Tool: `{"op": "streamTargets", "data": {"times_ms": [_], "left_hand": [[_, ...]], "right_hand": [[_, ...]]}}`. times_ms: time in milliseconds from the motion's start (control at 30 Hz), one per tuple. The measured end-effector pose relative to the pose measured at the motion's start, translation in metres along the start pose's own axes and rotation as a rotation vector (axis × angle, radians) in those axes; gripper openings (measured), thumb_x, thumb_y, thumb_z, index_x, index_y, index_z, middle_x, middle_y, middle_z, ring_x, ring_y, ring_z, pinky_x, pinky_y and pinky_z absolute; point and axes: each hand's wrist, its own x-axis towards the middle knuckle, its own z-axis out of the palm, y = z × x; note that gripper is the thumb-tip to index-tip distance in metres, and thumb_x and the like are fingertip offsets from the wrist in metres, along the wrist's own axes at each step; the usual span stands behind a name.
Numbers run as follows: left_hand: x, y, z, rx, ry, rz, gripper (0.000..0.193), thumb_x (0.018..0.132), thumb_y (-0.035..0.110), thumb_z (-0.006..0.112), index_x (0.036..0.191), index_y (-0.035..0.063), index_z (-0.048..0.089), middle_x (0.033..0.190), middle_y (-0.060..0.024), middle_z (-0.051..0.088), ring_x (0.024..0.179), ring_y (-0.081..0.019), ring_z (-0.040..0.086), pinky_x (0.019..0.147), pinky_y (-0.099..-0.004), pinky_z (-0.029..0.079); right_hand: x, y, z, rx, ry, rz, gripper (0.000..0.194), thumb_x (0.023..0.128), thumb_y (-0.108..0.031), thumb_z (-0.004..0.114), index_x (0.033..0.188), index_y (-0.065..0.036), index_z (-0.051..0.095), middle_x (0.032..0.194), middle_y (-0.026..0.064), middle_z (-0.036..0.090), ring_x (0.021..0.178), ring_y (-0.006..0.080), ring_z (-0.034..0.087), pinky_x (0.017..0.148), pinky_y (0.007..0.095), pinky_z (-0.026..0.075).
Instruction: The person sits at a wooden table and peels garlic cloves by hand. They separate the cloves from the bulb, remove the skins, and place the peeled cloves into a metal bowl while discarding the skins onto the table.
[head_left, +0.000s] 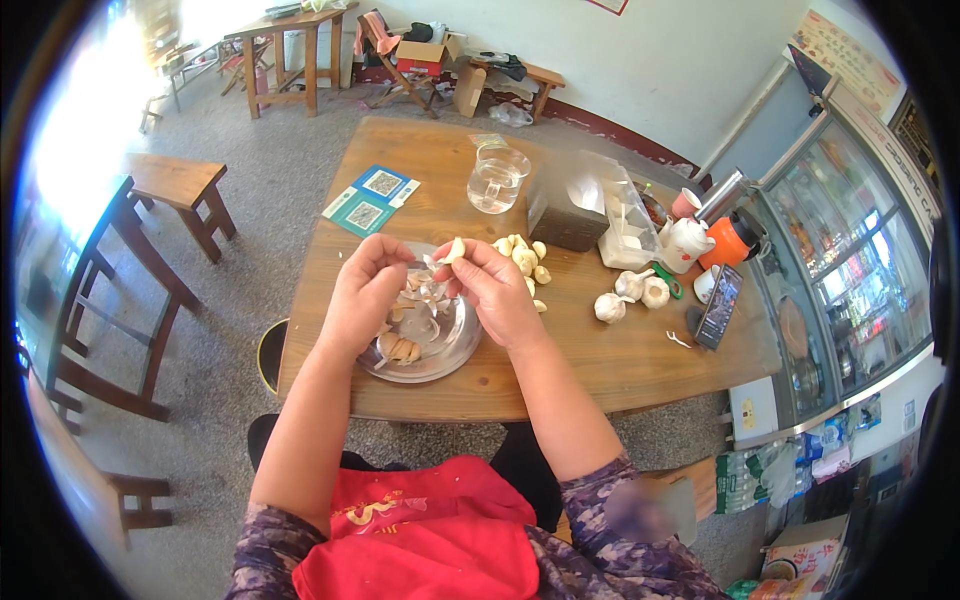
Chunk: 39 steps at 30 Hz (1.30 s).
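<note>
My right hand (491, 289) pinches a pale garlic clove (456, 250) between thumb and fingers, with a bit of papery skin by the fingertips. My left hand (369, 289) is curled just left of it, thumb against the fingers; whether it holds a scrap of skin cannot be told. Beneath both hands is a round metal plate (457, 346) on the wooden table. Loose garlic skins (429, 291) lie on it, and a partly broken garlic bulb (397, 348) sits near its front left. Several peeled cloves (525, 259) are heaped right of my right hand.
Whole garlic bulbs (611, 307) lie to the right, near green-handled scissors (667, 280) and a propped phone (718, 307). Farther back stand a clear jug (498, 178), a tissue box (568, 214), a plastic container (626, 251), a white teapot (684, 244) and an orange thermos jug (727, 241). Printed code cards (371, 200) lie back left.
</note>
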Motion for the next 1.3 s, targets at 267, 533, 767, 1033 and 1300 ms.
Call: {"op": "streamTargets", "data": {"times_ms": [267, 533, 767, 1033, 1300], "left_hand": [[-0.007, 0.007, 0.019, 0.52, 0.18, 0.447, 0.018, 0.081, 0.007, 0.081, 0.097, 0.0054, 0.074, 0.092, -0.005, 0.067, 0.088, -0.0195, 0.066, 0.079, -0.0324, 0.052], [-0.007, 0.006, 0.02, 0.438, 0.176, 0.375, 0.01, 0.081, 0.002, 0.079, 0.09, 0.0014, 0.075, 0.089, -0.0047, 0.064, 0.081, -0.0136, 0.063, 0.072, -0.0276, 0.05], [-0.004, 0.007, 0.015, 0.139, 0.066, 0.147, 0.005, 0.084, 0.002, 0.079, 0.086, 0.0002, 0.074, 0.086, -0.0031, 0.07, 0.08, -0.0086, 0.063, 0.072, -0.0252, 0.051], [-0.005, 0.009, 0.004, 0.046, -0.072, 0.097, 0.006, 0.087, 0.003, 0.077, 0.089, -0.0004, 0.073, 0.085, -0.0036, 0.072, 0.077, -0.0076, 0.062, 0.072, -0.0238, 0.05], [-0.005, 0.007, 0.015, 0.143, 0.053, 0.065, 0.005, 0.092, 0.009, 0.072, 0.09, 0.0041, 0.07, 0.076, 0.0035, 0.065, 0.064, -0.0024, 0.051, 0.057, -0.019, 0.04]], "right_hand": [[-0.004, -0.002, 0.006, -0.359, -0.177, 0.075, 0.024, 0.105, -0.011, 0.055, 0.125, 0.0, 0.063, 0.094, 0.0001, 0.065, 0.08, 0.0058, 0.056, 0.073, 0.022, 0.048], [-0.005, 0.007, 0.013, -0.326, -0.079, -0.047, 0.028, 0.098, 0.002, 0.062, 0.126, 0.001, 0.062, 0.109, 0.0048, 0.07, 0.094, 0.0084, 0.065, 0.083, 0.0241, 0.054], [-0.003, 0.011, 0.005, -0.252, -0.059, -0.105, 0.014, 0.096, 0.0, 0.069, 0.108, -0.002, 0.063, 0.102, 0.0056, 0.072, 0.085, 0.0091, 0.069, 0.074, 0.0242, 0.057], [-0.006, 0.008, 0.004, -0.07, -0.144, -0.036, 0.012, 0.094, 0.0, 0.072, 0.095, -0.003, 0.06, 0.087, 0.0057, 0.07, 0.073, 0.0099, 0.066, 0.065, 0.0245, 0.054], [-0.003, 0.002, 0.007, -0.099, -0.149, -0.012, 0.019, 0.095, 0.0, 0.069, 0.104, -0.007, 0.054, 0.093, 0.0043, 0.068, 0.078, 0.0099, 0.066, 0.068, 0.0247, 0.055]]}}
